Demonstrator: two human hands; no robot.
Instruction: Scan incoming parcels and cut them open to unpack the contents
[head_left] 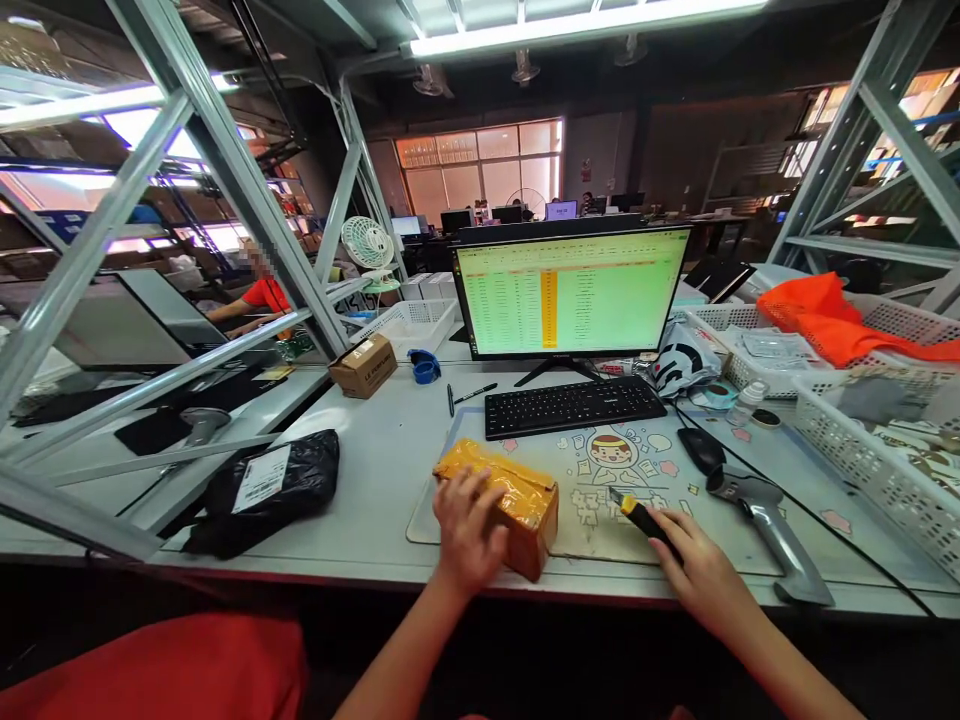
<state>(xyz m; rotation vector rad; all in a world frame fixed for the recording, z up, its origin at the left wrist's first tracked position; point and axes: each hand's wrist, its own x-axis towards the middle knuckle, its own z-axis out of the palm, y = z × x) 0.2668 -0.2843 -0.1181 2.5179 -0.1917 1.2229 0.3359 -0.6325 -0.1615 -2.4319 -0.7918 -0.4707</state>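
A cardboard box (534, 498) wrapped in shiny yellow-brown tape rests on the desk mat at the front edge of the desk. My left hand (469, 525) grips it from the left and near side, fingers bent over its top and the thumb on the near face. To the right, my right hand (694, 552) is closed round a black and yellow utility knife (643, 522). The blade end points up and left over the mat, apart from the box. The desk mat (592, 545) carries a cartoon print.
A keyboard (574, 405) and a monitor (574, 295) stand behind the box. A mouse (701, 450) and a barcode scanner (772, 530) lie at right, near white baskets (885, 470). A black parcel (270, 485), small carton (364, 366) and tape roll (424, 367) are at left.
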